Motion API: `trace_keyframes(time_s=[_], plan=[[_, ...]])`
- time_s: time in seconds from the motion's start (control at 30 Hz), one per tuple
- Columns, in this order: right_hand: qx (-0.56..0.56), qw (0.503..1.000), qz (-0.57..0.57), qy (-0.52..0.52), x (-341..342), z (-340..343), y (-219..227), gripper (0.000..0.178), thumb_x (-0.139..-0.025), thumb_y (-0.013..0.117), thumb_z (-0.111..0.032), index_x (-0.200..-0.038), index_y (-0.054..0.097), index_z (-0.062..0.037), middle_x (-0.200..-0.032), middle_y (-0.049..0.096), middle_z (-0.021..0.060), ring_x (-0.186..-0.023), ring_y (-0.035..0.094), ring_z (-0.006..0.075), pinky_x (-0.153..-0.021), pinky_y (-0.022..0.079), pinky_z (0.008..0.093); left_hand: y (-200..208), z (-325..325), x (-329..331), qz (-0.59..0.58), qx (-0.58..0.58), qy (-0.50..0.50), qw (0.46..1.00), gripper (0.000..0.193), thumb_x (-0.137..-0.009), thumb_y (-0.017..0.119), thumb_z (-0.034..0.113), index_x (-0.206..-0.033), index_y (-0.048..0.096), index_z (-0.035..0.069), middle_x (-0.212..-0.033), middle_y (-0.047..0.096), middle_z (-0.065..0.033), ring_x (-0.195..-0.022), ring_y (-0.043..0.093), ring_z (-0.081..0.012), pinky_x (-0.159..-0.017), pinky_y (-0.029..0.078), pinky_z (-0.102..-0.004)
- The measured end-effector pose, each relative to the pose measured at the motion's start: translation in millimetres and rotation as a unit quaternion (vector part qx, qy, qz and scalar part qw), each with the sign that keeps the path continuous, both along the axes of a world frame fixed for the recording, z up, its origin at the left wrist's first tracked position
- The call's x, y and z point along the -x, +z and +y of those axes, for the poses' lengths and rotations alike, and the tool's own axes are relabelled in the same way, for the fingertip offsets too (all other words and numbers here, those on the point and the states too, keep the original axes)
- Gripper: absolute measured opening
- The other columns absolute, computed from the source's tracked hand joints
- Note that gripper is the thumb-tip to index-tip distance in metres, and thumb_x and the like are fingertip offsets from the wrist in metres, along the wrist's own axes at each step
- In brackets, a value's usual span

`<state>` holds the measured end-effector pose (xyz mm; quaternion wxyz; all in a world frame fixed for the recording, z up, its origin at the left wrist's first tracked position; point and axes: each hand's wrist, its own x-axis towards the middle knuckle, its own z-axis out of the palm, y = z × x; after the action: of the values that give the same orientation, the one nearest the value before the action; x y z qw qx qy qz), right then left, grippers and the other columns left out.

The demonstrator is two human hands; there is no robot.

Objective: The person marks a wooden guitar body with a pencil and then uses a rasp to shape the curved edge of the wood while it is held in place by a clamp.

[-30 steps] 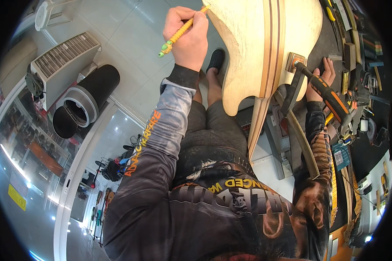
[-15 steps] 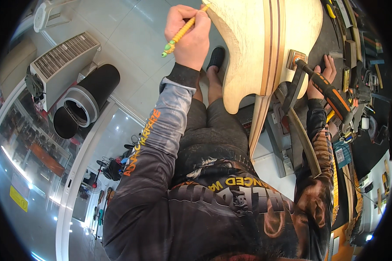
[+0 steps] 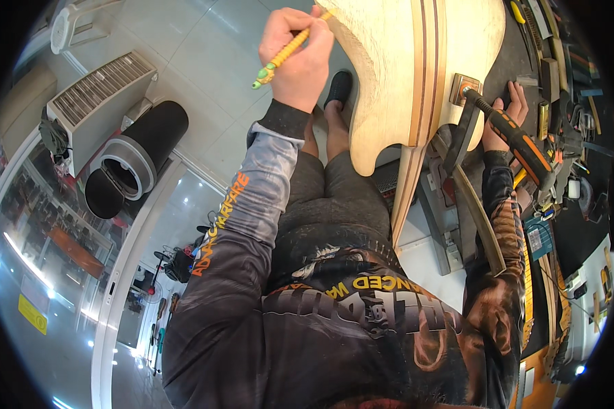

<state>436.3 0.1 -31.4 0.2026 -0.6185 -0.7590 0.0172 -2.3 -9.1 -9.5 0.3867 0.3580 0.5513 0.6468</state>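
From the head view, I see my left hand (image 3: 299,58) pinching a yellow pencil with a green cap (image 3: 286,53), its tip touching the left edge of the pale wooden guitar body (image 3: 396,68). That body stands clamped at the workbench (image 3: 580,225) by a black bar clamp with an orange handle (image 3: 505,129). Compared with a second ago the pencil hand has barely crept along that edge, so I judge the marking is ongoing, while my right hand (image 3: 503,116) stays flat behind the clamp, fingers spread, gripping nothing.
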Motion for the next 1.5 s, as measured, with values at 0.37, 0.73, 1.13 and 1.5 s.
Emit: trace_keyframes(time_s=[0.37, 0.73, 1.13, 1.5], plan=[[0.012, 1.000, -0.003, -0.009, 1.0, -0.7, 2.2, 0.049, -0.102, 0.063, -0.016, -0.150, 0.064, -0.0055, -0.157, 0.059, 0.0164, -0.153, 0.049, 0.0369, -0.129, 0.038, 0.0544, 7.9, -0.9, -4.2, -0.003, -0.006, -0.011, 1.000, 0.016, -0.098, 0.068, -0.012, -0.096, 0.057, 0.001, -0.097, 0.067, -0.0064, -0.075, 0.063, -0.0092, -0.120, 0.054, -0.0476], [-0.001, 1.000, 0.000, 0.000, 1.8, 0.6, -0.9, 0.047, -0.105, 0.062, -0.021, -0.150, 0.065, -0.0062, -0.156, 0.060, 0.0167, -0.152, 0.050, 0.0368, -0.127, 0.039, 0.0550, 16.7, -4.8, -6.1, 0.015, 0.032, -0.003, 0.999, 0.013, -0.097, 0.069, -0.010, -0.095, 0.060, -0.001, -0.097, 0.067, -0.0054, -0.084, 0.063, -0.0089, -0.124, 0.051, -0.0487], [0.007, 1.000, -0.004, -0.006, 1.7, 0.1, 0.6, 0.048, -0.104, 0.063, -0.017, -0.151, 0.065, -0.0074, -0.157, 0.059, 0.0156, -0.152, 0.050, 0.0364, -0.128, 0.039, 0.0535, -0.3, -13.8, -5.0, 0.119, -0.039, -0.073, 0.990, 0.013, -0.096, 0.071, -0.008, -0.096, 0.061, 0.000, -0.096, 0.066, -0.0045, -0.084, 0.061, -0.0090, -0.127, 0.047, -0.0522], [0.021, 1.000, -0.004, -0.009, -3.3, -1.5, 1.4, 0.051, -0.103, 0.065, -0.015, -0.154, 0.062, -0.0097, -0.160, 0.056, 0.0150, -0.154, 0.048, 0.0361, -0.130, 0.038, 0.0521, 3.9, -17.3, -11.9, 0.173, -0.067, -0.118, 0.975, 0.017, -0.095, 0.069, -0.011, -0.094, 0.058, 0.002, -0.096, 0.066, -0.0044, -0.083, 0.060, -0.0097, -0.130, 0.043, -0.0540]])
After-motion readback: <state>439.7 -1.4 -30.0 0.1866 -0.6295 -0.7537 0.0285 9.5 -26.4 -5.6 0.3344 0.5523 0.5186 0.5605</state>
